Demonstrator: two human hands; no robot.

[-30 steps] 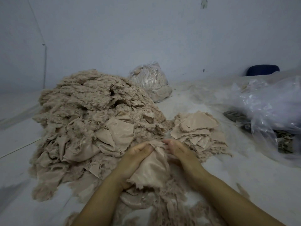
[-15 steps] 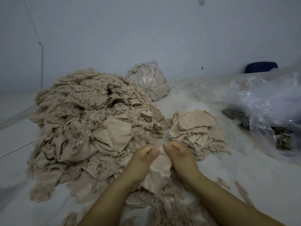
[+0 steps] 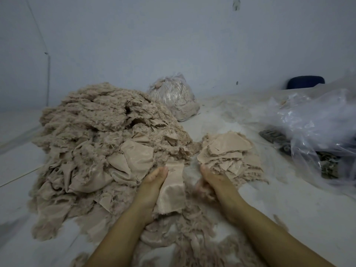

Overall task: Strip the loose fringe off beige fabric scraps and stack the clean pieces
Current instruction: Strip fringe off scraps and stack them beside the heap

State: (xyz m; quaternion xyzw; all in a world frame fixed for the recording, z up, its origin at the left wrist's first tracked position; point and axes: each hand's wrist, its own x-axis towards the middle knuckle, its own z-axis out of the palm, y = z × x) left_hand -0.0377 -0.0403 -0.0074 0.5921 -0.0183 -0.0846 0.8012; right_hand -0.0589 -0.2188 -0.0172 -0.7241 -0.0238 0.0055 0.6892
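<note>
My left hand [image 3: 152, 186] grips a beige fabric scrap [image 3: 172, 189] by its left edge, holding it upright in front of me. To the right of it, my right hand [image 3: 211, 182] holds a blurred tuft of loose fringe [image 3: 202, 189], pulled away from the scrap. A big heap of frayed beige scraps [image 3: 100, 143] fills the left side. The small stack of clean pieces [image 3: 229, 155] lies just beyond my right hand. Pulled-off fringe [image 3: 188, 245] is strewn between my forearms.
A tied clear bag of beige scraps [image 3: 174, 97] stands at the back by the wall. Crumpled clear plastic [image 3: 317, 128] covers dark fabric [image 3: 327, 166] on the right. A dark blue object [image 3: 306, 81] sits far right against the wall.
My hands, close together on the scrap's top edge before, have drawn apart. The right hand has pulled fringe away to the right while the left keeps the scrap.
</note>
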